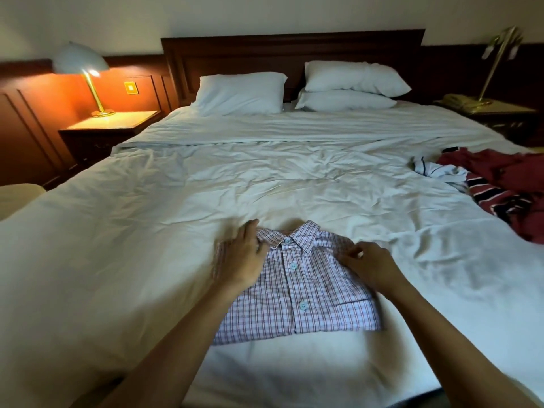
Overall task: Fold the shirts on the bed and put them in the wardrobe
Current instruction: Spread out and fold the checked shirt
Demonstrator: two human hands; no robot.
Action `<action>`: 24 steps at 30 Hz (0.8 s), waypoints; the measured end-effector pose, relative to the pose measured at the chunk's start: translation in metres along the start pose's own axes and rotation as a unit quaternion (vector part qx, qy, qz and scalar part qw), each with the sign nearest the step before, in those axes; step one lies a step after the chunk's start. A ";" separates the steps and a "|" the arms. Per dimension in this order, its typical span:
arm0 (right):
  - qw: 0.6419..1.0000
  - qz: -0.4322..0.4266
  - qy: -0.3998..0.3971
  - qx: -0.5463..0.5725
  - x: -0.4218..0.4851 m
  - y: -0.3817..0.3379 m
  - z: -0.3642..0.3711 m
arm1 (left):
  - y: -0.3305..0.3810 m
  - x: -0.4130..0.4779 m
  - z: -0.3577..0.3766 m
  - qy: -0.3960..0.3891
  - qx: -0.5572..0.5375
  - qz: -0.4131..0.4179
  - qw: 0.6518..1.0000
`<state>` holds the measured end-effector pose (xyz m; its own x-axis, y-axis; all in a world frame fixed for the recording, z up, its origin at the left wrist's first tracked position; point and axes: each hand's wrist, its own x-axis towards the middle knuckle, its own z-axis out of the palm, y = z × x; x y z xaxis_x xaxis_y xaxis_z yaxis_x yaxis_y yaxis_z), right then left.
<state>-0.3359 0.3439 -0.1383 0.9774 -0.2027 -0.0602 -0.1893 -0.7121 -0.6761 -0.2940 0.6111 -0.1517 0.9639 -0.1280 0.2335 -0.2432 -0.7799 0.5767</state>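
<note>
Fingers of my left hand lie spread flat on the folded pink-and-blue checked cotton shirt, my right hand pinches its shoulder edge, collar pointing away from me, both hands equally near for lifting.

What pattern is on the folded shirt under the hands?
A fine pink-and-blue check on white, the folded shirt, clearest in the head view.
</note>
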 end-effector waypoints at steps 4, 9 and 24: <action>0.960 0.077 -0.016 0.268 0.000 0.003 0.009 | -0.001 -0.033 0.019 -0.126 0.072 0.023 0.989; 0.930 0.067 -0.157 0.325 -0.032 0.004 -0.014 | -0.017 -0.041 0.032 -0.126 0.159 0.036 0.978; 0.933 -0.006 -0.164 0.320 -0.072 0.022 -0.028 | -0.022 -0.036 0.033 -0.128 0.158 0.033 0.979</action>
<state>-0.4131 0.3240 -0.1285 0.9753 0.0938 -0.2002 -0.1856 -0.1445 -0.9719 -0.3196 0.6128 -0.1990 0.9528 -0.3017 0.0351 -0.2988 -0.9105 0.2859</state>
